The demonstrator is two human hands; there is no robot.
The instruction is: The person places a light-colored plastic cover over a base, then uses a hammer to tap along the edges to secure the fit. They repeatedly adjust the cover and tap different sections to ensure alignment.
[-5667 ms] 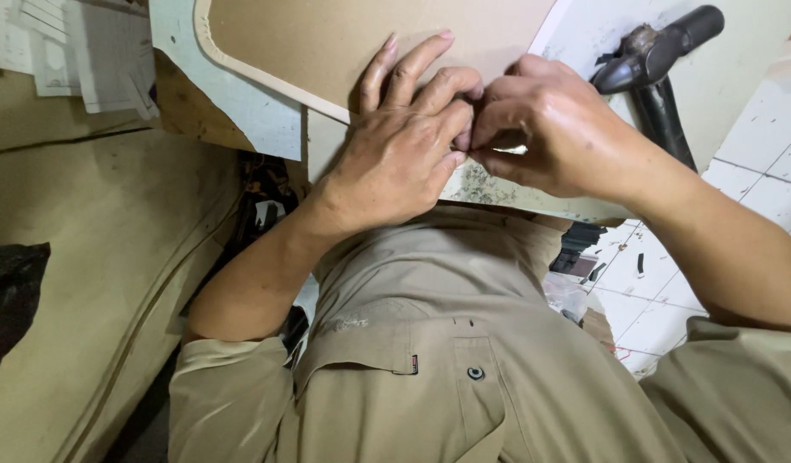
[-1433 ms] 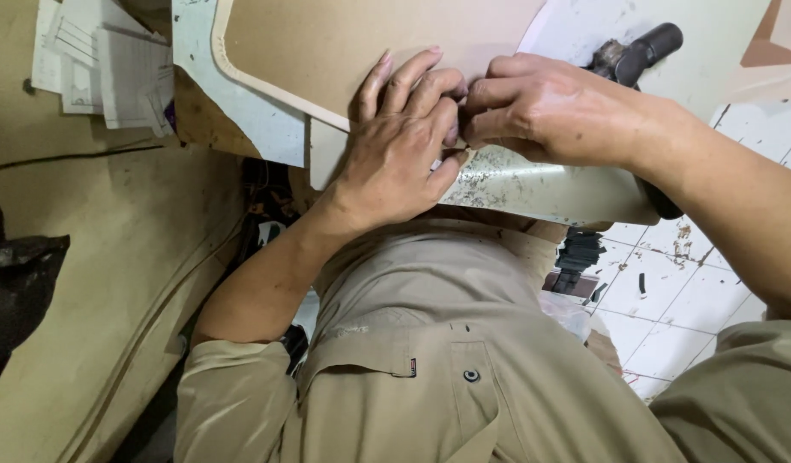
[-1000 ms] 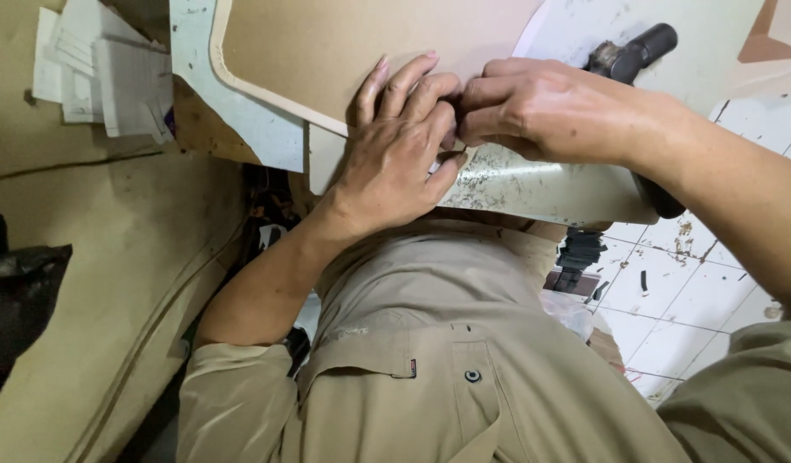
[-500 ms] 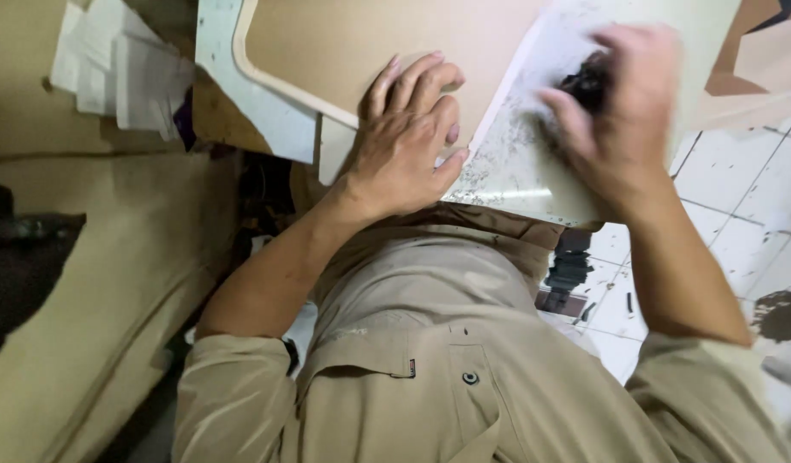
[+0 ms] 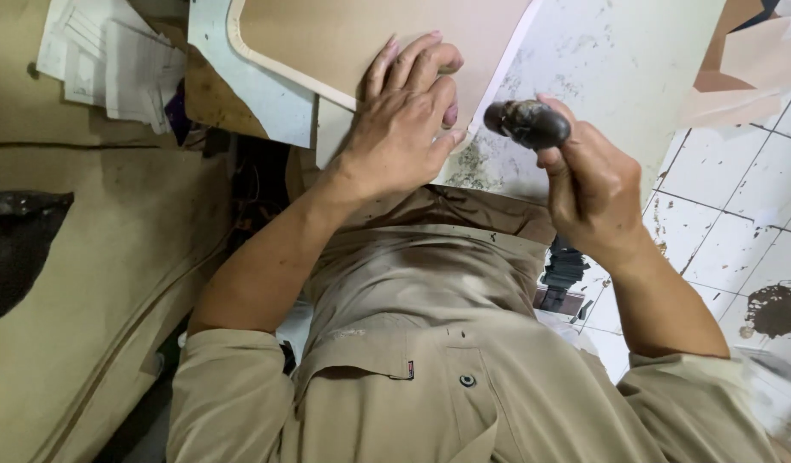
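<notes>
My left hand [image 5: 404,120] lies flat, fingers together, on the edge of a tan sheet [image 5: 361,39] that rests on a white, stained work board [image 5: 601,51]. My right hand [image 5: 588,180] is closed around a dark hammer [image 5: 526,122], whose rounded black head sticks out to the left of my fist, just right of my left fingertips. The hammer's handle is mostly hidden inside my hand. Below both arms I see my khaki shirt [image 5: 430,360].
A pale blue-white cut panel [image 5: 267,90] lies under the tan sheet at the left. Loose white papers [image 5: 113,60] sit at the top left. Tan material [image 5: 87,283] covers the left side, and white tiled floor [image 5: 738,231] shows at the right.
My right hand left the spot beside my left hand, reached to the right, and now holds the hammer near the sheet's edge. My left hand has stayed pressed on the sheet.
</notes>
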